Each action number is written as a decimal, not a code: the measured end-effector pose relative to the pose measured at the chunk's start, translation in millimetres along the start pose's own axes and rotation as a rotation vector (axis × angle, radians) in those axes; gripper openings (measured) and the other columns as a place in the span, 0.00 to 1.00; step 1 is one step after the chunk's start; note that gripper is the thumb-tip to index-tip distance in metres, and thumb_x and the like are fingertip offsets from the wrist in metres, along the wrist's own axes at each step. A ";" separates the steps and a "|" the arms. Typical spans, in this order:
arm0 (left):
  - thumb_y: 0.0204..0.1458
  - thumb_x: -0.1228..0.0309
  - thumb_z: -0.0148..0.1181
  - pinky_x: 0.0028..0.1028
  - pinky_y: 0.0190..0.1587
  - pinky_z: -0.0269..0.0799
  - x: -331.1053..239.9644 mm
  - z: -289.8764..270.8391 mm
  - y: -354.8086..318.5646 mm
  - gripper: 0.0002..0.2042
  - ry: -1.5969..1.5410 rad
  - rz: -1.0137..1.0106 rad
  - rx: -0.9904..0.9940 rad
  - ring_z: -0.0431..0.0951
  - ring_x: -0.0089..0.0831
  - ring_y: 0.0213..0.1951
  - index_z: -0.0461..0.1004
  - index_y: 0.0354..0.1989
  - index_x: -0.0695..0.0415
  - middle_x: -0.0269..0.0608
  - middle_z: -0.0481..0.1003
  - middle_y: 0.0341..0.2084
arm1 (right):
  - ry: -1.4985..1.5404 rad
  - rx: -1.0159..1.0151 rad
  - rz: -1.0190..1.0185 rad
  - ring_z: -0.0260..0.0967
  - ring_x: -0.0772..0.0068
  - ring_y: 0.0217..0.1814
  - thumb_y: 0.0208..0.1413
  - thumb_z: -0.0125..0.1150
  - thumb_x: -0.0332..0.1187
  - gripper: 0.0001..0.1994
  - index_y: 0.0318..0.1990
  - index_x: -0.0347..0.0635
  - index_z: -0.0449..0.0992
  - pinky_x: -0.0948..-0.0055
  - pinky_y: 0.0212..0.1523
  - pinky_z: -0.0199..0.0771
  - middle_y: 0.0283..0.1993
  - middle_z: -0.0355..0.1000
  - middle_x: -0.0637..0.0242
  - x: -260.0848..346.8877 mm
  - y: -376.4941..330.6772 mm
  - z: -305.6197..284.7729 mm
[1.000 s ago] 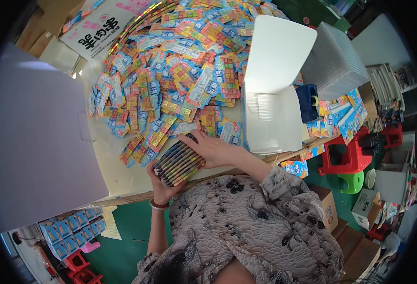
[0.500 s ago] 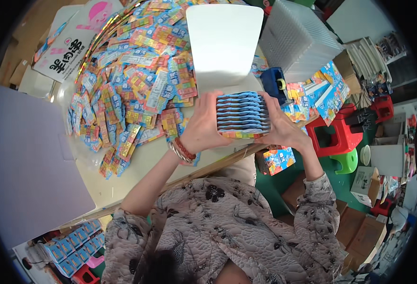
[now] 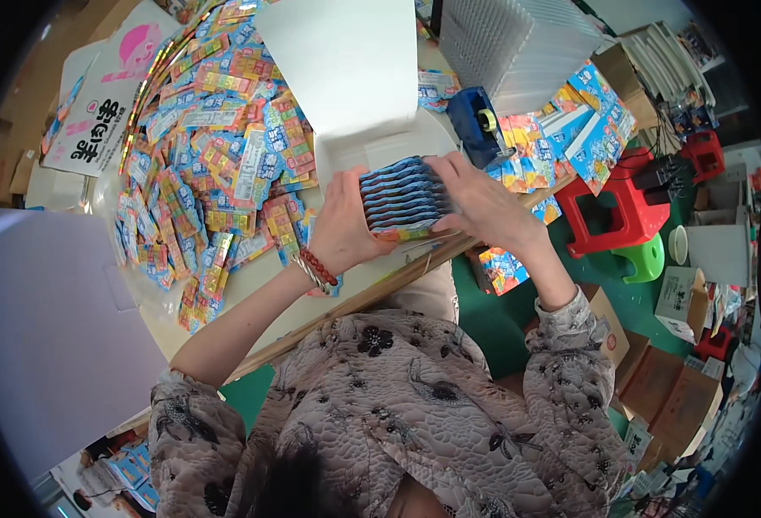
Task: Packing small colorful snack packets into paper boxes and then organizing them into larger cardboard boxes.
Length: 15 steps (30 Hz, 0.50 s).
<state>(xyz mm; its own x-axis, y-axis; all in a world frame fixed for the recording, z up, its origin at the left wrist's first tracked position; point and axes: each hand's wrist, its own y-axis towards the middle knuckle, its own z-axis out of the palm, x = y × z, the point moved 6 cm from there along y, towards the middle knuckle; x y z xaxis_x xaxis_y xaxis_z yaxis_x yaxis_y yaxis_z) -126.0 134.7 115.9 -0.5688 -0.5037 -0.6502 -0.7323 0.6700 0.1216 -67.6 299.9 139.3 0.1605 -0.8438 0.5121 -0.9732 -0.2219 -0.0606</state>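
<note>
Both my hands hold a stack of flat blue packets [image 3: 404, 197] on edge above the table's front edge. My left hand [image 3: 343, 224], with bead bracelets at the wrist, grips the stack's left side. My right hand [image 3: 477, 202] presses its right side, fingers curled over the top. A large heap of colourful packets [image 3: 216, 164] lies spread on the table to the left. An open white box [image 3: 350, 78] stands just behind the stack.
A blue tape dispenser [image 3: 475, 121] sits right of the white box, with a white ribbed crate [image 3: 518, 43] behind it. More packets [image 3: 570, 129] lie at the right. Red stool [image 3: 613, 207], green stool [image 3: 644, 259] and cardboard boxes [image 3: 674, 397] stand on the floor.
My hands lifted the packet stack off the table beside the heap, squared it between both palms and carried it right, in front of the white box.
</note>
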 end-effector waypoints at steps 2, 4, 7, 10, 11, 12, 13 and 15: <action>0.30 0.66 0.69 0.40 0.52 0.64 1.6 -1.1 0.1 0.39 -0.024 -0.008 0.011 0.65 0.50 0.48 0.55 0.52 0.64 0.54 0.63 0.42 | 0.091 -0.069 0.003 0.64 0.45 0.51 0.41 0.69 0.30 0.33 0.55 0.40 0.59 0.57 0.49 0.66 0.51 0.61 0.53 1.6 -1.6 -1.8; 0.31 0.66 0.68 0.40 0.52 0.64 1.8 -3.0 -0.6 0.38 0.007 -0.015 -0.010 0.65 0.51 0.48 0.55 0.52 0.64 0.54 0.63 0.43 | 0.027 -0.138 -0.108 0.67 0.49 0.45 0.44 0.65 0.29 0.20 0.44 0.40 0.64 0.57 0.46 0.65 0.42 0.66 0.58 10.7 -4.8 -4.6; 0.31 0.64 0.68 0.40 0.52 0.64 5.0 -0.5 -4.3 0.38 0.012 0.011 -0.006 0.66 0.51 0.47 0.55 0.52 0.64 0.55 0.63 0.44 | -0.036 -0.113 -0.172 0.68 0.55 0.39 0.46 0.63 0.28 0.12 0.37 0.41 0.67 0.60 0.45 0.64 0.33 0.68 0.63 6.6 -9.9 18.1; 0.31 0.59 0.71 0.39 0.52 0.64 4.6 1.4 -14.6 0.41 0.099 0.080 0.021 0.66 0.50 0.49 0.56 0.53 0.63 0.55 0.63 0.45 | -0.058 -0.233 -0.235 0.68 0.60 0.36 0.47 0.62 0.28 0.07 0.31 0.42 0.69 0.64 0.48 0.64 0.29 0.67 0.64 10.7 -17.3 25.2; 0.31 0.59 0.71 0.39 0.52 0.64 6.7 -0.8 -15.5 0.41 0.097 0.076 0.019 0.66 0.50 0.49 0.56 0.53 0.63 0.55 0.63 0.45 | -0.091 -0.263 -0.255 0.68 0.60 0.35 0.47 0.61 0.27 0.06 0.30 0.42 0.69 0.64 0.48 0.64 0.29 0.67 0.64 12.2 -17.7 26.4; 0.33 0.52 0.70 0.39 0.52 0.64 7.5 -0.3 -16.5 0.43 0.155 0.086 0.081 0.66 0.49 0.49 0.56 0.54 0.63 0.55 0.63 0.46 | -0.091 -0.259 -0.258 0.68 0.60 0.35 0.47 0.61 0.27 0.06 0.30 0.42 0.69 0.64 0.48 0.64 0.29 0.67 0.64 12.7 -15.6 27.2; 0.34 0.45 0.69 0.39 0.53 0.63 8.3 0.8 -18.3 0.45 0.212 0.098 0.144 0.67 0.49 0.50 0.56 0.55 0.64 0.55 0.63 0.47 | -0.094 -0.257 -0.272 0.68 0.61 0.35 0.46 0.61 0.27 0.05 0.29 0.43 0.69 0.65 0.49 0.64 0.28 0.67 0.64 14.5 -14.4 26.9; 0.35 0.39 0.64 0.39 0.53 0.64 17.2 -0.7 -21.0 0.48 0.255 0.084 0.206 0.67 0.49 0.50 0.54 0.57 0.64 0.55 0.64 0.47 | -0.098 -0.251 -0.285 0.68 0.62 0.35 0.45 0.61 0.26 0.05 0.28 0.43 0.70 0.65 0.49 0.64 0.28 0.66 0.64 17.3 -14.5 26.3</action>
<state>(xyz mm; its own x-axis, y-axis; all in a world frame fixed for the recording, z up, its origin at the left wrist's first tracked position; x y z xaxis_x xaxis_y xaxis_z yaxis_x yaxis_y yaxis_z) -120.7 111.6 102.7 -0.7187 -0.5445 -0.4324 -0.6023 0.7983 -0.0042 -46.4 275.7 126.5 0.4336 -0.8110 0.3927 -0.8953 -0.3381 0.2901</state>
